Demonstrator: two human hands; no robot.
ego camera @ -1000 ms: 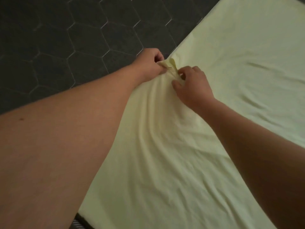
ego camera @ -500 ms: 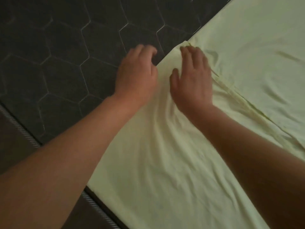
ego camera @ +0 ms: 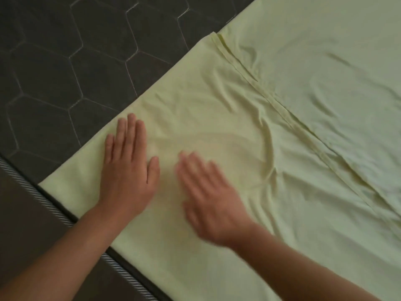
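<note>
A pale yellow sheet (ego camera: 217,101), folded over on a dark quilted mattress (ego camera: 65,61), is being pressed flat by the left hand (ego camera: 128,177) and the blurred right hand (ego camera: 212,205), each grip being held spread, fingers straight.

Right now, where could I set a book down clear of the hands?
The dark quilted mattress left of the sheet is bare, as is the sheet beyond its hem. Crowded: the near part, where the left hand lies flat and the blurred right hand beside it.
</note>
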